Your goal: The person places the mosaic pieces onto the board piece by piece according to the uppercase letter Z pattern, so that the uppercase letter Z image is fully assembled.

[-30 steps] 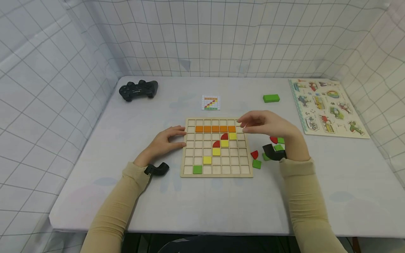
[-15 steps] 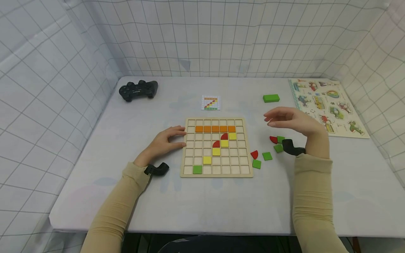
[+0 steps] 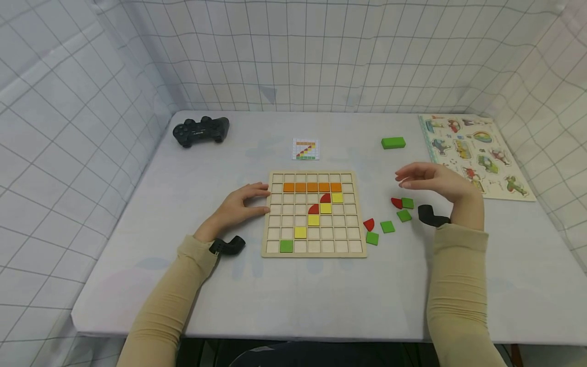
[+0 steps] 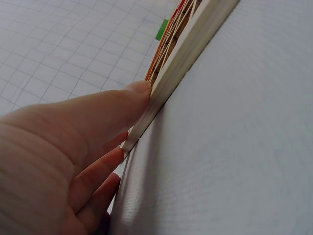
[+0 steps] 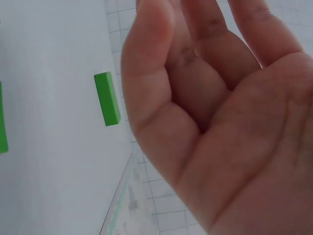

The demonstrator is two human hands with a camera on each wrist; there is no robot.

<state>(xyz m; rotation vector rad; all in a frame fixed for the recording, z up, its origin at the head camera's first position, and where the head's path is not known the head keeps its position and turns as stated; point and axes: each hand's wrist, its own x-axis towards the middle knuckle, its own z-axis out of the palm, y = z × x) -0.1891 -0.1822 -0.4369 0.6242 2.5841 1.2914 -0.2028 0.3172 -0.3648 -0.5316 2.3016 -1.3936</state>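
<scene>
We see the left hand (image 3: 239,203) resting, unclenched, against the grid board (image 3: 326,221), seemingly steadying it on the table (image 3: 316,298); the empty, relaxed right hand (image 3: 437,181) hovers near loose green tiles (image 3: 404,215), apparently placed within reach.

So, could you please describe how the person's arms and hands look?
The left sleeve and right sleeve are tan, long and creased, with wide cuffs. The left hand and right hand wear no gloves. A black, curved device sits at each wrist.
</scene>
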